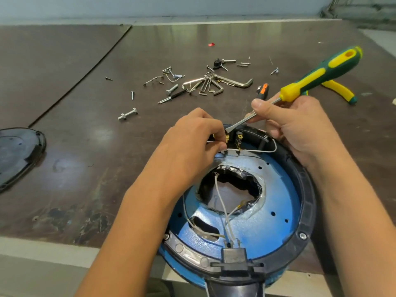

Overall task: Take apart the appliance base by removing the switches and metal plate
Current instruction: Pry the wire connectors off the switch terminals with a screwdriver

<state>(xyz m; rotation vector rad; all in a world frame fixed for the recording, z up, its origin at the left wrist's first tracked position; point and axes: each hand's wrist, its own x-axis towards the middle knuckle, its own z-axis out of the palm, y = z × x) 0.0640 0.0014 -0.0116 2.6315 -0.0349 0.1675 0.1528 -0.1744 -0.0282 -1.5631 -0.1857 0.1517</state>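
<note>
The round appliance base (pixel 304 215) lies open at the table's near edge, black rim around a blue metal plate (pixel 276 202) with a ragged hole in its middle. White wires (pixel 222 202) run across the plate. At the far rim sit the black switches (pixel 239 136) with brass terminals. My left hand (pixel 192 142) pinches a white wire at the left switch. My right hand (pixel 295 127) grips a green and yellow screwdriver (pixel 321 76) by its metal shaft, the flat tip resting on the switch beside my left fingers.
Loose screws, bolts and a set of hex keys (pixel 214 82) are scattered across the brown table behind the base. A small orange-and-black screwdriver (pixel 263 91) and yellow-handled pliers (pixel 340 91) lie at the right. A black cover (pixel 19 151) rests at the left edge.
</note>
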